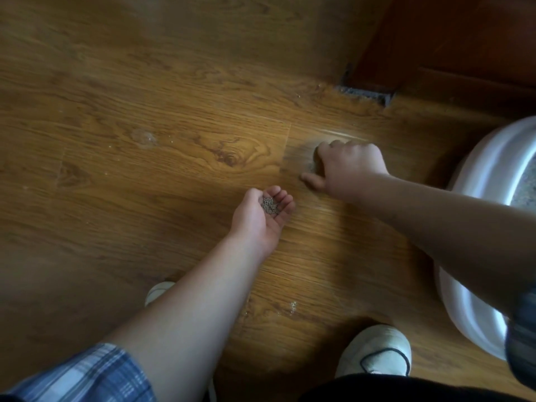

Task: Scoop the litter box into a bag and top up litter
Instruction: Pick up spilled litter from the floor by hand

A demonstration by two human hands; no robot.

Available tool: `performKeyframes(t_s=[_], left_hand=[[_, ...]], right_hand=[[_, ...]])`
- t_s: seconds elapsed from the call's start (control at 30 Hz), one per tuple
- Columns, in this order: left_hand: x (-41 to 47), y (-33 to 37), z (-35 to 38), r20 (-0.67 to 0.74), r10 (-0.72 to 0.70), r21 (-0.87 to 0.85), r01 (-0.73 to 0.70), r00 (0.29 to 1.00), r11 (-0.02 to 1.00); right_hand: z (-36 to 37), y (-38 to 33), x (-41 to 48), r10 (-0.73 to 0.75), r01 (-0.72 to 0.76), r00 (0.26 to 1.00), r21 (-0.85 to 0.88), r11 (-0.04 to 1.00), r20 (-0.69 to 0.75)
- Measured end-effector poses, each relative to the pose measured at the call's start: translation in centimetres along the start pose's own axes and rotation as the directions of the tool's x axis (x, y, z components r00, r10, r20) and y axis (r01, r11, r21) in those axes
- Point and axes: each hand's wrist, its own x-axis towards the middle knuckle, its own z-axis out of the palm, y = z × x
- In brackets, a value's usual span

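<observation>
Head: grey granules (270, 205), cupped left hand (261, 220)

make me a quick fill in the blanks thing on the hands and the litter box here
1. The left hand is cupped palm ____ with grey litter in it.
2. The right hand, knuckles up, is down at the wooden ____.
3. The litter box at the right edge of the view is ____ in colour.

Missing words: up; floor; white.
</observation>
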Motion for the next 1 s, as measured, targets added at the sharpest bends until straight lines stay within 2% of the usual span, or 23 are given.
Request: performKeyframes(t_s=[0.2, 0.37, 0.67, 0.9, 1.0], left_hand=[[0.2, -0.2, -0.3, -0.012, 0.001, -0.006, -0.001, 1.0, 1.0], [0.4, -0.3, -0.3, -0.022, -0.002, -0.021, 0.002, 1.0, 1.0], [-0.2, -0.1, 0.0, -0.015, 0.007, -0.012, -0.007, 1.0, 1.0], [-0.7, -0.7, 0.6, 0.004, -0.001, -0.012, 0.001, 1.0, 1.0], [-0.4, -1.4, 0.6, -0.002, 0.001, 0.02, -0.001, 1.0, 1.0]], right_hand=[[1.0, -0.4, 0.3, -0.106, 0.095, 0.987, -0.097, 0.991, -0.119], [0.6, -1.1, 0.3, -0.18, 0.163, 0.98, -0.174, 0.971, -0.087], [-0.7, -0.9, 0.1, -0.244, 0.242, 0.97, -0.128, 0.962, 0.005], [-1.6, -0.6, 1.1, -0.183, 0.191, 0.978, -0.089, 0.977, 0.096], [-1.9, -0.2, -0.7, -0.185, 0.185, 0.983, 0.048, 0.981, -0.004]])
